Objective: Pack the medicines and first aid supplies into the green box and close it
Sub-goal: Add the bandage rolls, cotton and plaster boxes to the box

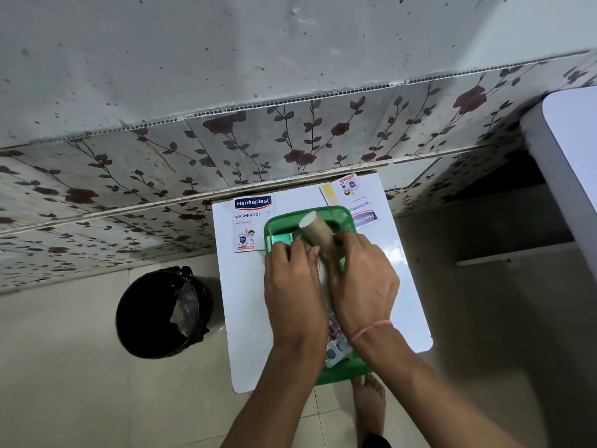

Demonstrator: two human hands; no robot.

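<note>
A green box [336, 212] stands open on a small white table [245, 318]. My right hand [361, 279] grips a tan bandage roll [316, 231] that tilts up out of the box. My left hand [292, 286] rests inside the box beside the roll, fingers on a white item that is mostly hidden. A teal and white packet [281, 239] lies in the box's left end. Small printed packets [337, 349] show at the box's near end between my wrists. Two Hansaplast plaster packs lie on the table, one at the left [247, 221] and one at the right [353, 197].
A black bin [161, 313] lined with a bag stands on the floor left of the table. A flower-patterned tiled wall [290, 140] runs behind the table. A white cabinet [568, 163] stands at the right. A bare foot [368, 399] shows below the table.
</note>
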